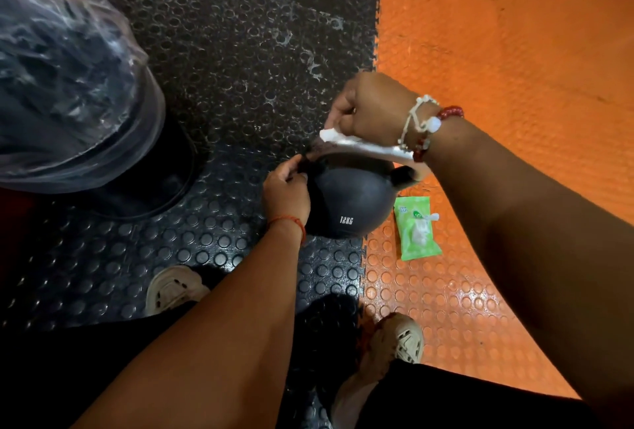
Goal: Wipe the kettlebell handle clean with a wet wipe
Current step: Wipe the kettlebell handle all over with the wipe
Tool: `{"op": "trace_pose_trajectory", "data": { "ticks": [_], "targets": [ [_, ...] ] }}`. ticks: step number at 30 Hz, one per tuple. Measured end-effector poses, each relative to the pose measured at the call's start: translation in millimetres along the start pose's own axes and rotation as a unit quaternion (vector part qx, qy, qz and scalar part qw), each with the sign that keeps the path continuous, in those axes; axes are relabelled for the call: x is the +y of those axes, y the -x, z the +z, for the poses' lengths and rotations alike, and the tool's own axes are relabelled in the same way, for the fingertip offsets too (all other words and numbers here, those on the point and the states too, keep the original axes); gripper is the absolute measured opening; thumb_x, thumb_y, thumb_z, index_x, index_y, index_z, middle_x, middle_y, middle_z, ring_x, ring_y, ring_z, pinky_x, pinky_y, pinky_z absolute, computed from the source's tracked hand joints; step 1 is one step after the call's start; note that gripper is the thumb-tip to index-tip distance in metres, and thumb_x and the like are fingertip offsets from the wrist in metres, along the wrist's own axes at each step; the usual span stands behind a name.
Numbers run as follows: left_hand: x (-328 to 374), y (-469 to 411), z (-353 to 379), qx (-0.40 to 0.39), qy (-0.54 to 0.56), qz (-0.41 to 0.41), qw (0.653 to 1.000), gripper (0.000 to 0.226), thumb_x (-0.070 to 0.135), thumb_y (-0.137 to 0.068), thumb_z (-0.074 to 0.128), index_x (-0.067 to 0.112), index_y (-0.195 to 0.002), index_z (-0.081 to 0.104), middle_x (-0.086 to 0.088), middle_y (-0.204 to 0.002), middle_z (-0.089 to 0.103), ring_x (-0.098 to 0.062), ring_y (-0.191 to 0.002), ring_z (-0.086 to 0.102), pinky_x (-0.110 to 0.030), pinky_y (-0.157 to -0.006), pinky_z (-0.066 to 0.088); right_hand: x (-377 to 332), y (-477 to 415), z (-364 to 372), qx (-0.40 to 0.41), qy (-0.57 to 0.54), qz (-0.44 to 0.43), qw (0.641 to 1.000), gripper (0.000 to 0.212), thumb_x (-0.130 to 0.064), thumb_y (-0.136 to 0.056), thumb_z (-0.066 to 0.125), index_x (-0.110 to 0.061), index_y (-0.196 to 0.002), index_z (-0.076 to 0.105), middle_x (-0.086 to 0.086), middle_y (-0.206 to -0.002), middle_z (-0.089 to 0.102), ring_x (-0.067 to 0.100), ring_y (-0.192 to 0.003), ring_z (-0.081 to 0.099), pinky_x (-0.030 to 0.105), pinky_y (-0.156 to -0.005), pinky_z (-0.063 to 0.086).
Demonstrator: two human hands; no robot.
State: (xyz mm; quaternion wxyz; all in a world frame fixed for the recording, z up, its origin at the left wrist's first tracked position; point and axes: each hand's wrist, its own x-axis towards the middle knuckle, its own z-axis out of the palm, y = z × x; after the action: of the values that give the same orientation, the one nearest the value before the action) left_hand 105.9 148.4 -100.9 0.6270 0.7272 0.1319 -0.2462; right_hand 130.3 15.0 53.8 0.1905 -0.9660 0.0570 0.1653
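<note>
From the head view, the kettlebell (346,202) sits just below the middle of the frame, on the seam where the black mat (219,51) meets the orange mat (497,51). Its round black body carries white lettering, "12KG", low on the near side. The only other print is on the green pack (415,228) lying on the orange mat just right of the kettlebell; a white logo and small characters show on it, too small to read, and a white wipe pokes from its opening.

The right hand (370,109) is closed in a fist over the top of the handle (404,173), gripping a white wipe (363,145) that is stretched along the handle's upper bar. The forearm comes in from the lower right, with beaded bracelets (429,127) in white and red at the wrist. The left hand (286,190) reaches up from the bottom centre and pinches the left end of the handle, fingers curled shut on it; a thin red thread circles that wrist.

Counted: one kettlebell, one pack, one wipe in use, two hands, two pale shoes (173,288) at the lower edge. One dark bin (68,85) lined with clear plastic fills the upper left.
</note>
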Motion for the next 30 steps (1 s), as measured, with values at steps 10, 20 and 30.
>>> {"op": "trace_pose_trajectory", "data": {
  "ticks": [10, 20, 30],
  "targets": [
    [50.7, 7.9, -12.2, 0.046, 0.092, 0.107, 0.989, 0.025, 0.011, -0.089, 0.062, 0.012, -0.113, 0.070, 0.005, -0.105, 0.071, 0.003, -0.091, 0.064, -0.019, -0.092, 0.051, 6.2, 44.5, 46.7, 0.240, -0.027, -0.037, 0.970, 0.064, -0.014, -0.076, 0.066, -0.018, -0.137, 0.048, 0.002, -0.110, 0.065, 0.021, -0.104, 0.061, 0.046, -0.106, 0.037],
    [78.0, 16.3, -22.4, -0.058, -0.120, 0.283, 0.950, 0.015, 0.014, -0.083, 0.068, 0.025, -0.089, 0.076, 0.012, -0.095, 0.066, -0.001, -0.090, 0.062, -0.017, -0.086, 0.048, 11.1, 46.1, 73.1, 0.385, 0.061, -0.032, 0.920, 0.004, -0.018, -0.076, 0.067, -0.017, -0.075, 0.071, -0.001, -0.086, 0.069, 0.017, -0.093, 0.069, 0.064, -0.106, 0.025],
    [88.4, 17.5, -24.6, -0.081, -0.232, 0.398, 0.884, 0.026, 0.000, -0.082, 0.063, 0.018, -0.096, 0.075, 0.007, -0.096, 0.066, -0.014, -0.090, 0.064, -0.032, -0.083, 0.053, 11.5, 56.2, 79.7, 0.454, 0.085, -0.001, 0.887, 0.010, -0.019, -0.080, 0.065, -0.021, -0.077, 0.074, -0.007, -0.089, 0.073, 0.017, -0.106, 0.066, 0.066, -0.105, 0.020]
  ]
}}
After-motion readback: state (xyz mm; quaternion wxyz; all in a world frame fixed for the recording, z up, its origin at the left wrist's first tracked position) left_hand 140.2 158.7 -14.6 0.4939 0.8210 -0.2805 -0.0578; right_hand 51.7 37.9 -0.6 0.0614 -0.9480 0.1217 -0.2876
